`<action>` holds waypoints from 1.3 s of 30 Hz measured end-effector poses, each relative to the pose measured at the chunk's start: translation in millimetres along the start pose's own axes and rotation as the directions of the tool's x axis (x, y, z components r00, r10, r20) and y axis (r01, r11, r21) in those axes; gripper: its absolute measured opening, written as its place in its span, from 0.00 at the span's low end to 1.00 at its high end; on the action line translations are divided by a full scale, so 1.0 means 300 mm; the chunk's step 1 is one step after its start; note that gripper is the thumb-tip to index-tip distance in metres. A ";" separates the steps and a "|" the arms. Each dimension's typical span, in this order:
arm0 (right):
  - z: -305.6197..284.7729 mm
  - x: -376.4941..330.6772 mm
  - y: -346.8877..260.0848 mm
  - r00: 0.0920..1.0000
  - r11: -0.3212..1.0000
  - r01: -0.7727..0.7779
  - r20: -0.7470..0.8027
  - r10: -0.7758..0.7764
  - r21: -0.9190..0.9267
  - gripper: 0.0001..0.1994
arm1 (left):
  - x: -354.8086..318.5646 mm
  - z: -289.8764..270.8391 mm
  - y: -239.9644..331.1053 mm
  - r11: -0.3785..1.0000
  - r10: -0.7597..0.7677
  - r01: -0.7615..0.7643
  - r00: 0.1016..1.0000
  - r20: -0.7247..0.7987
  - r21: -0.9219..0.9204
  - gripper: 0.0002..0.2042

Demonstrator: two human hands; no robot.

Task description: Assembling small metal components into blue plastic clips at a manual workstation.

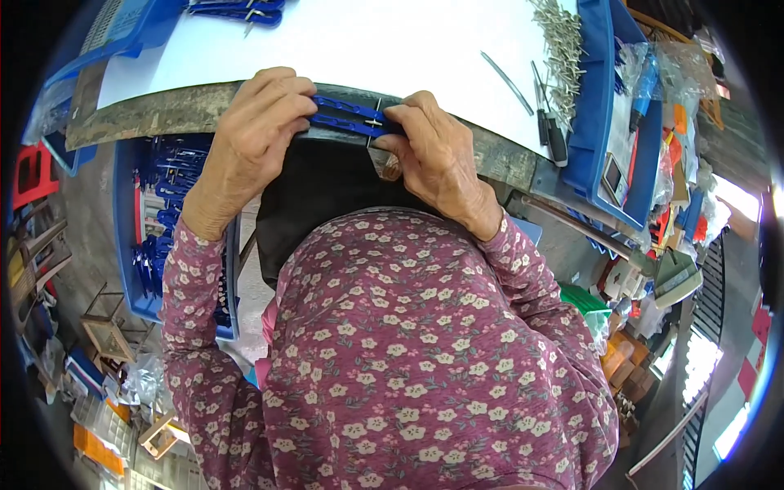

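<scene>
A long blue plastic clip (pixel 347 117) is held crosswise at the table's near edge. Its two slim arms lie side by side, with a thin metal piece crossing them near the right end. My left hand (pixel 265 114) pinches the left end between thumb and fingers. At the other end, the thumb and bent fingers of my right hand (pixel 433 151) are closed on the clip and cover its tip. Similar blue clips (pixel 245 10) lie at the far left of the white tabletop (pixel 384 49).
Small metal parts (pixel 559 49) are heaped at the far right, near a thin metal rod (pixel 506 82) and a black-handled screwdriver (pixel 555 139). A blue tray (pixel 588 122) stands beyond them. Below the table, left, a blue crate (pixel 122 220) holds many blue pieces.
</scene>
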State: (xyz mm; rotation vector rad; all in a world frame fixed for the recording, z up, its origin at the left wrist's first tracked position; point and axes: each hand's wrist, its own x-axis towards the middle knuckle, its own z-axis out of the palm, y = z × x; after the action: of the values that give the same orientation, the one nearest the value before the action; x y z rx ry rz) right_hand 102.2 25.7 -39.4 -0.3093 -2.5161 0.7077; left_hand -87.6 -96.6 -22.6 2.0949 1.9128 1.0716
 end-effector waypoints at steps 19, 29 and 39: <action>0.231 0.243 -0.107 0.986 0.986 0.166 0.009 -0.166 0.021 0.12 | -0.094 -0.222 -0.104 0.964 -0.150 0.147 0.989 -0.002 0.222 0.17; 0.065 0.107 -0.023 0.989 0.993 0.114 0.097 -0.110 -0.034 0.12 | -0.061 -0.073 0.073 0.937 -0.154 0.130 0.987 0.049 0.325 0.18; -0.025 0.070 0.055 0.962 0.980 0.191 0.188 -0.199 0.064 0.14 | -0.054 -0.003 0.164 0.894 -0.424 0.431 0.902 0.081 -0.119 0.15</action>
State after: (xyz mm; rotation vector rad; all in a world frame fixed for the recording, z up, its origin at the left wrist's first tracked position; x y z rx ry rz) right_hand 89.6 49.9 -34.3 0.0268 -2.6608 0.7456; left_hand -46.6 -121.5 -3.2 1.5099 2.0730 0.9971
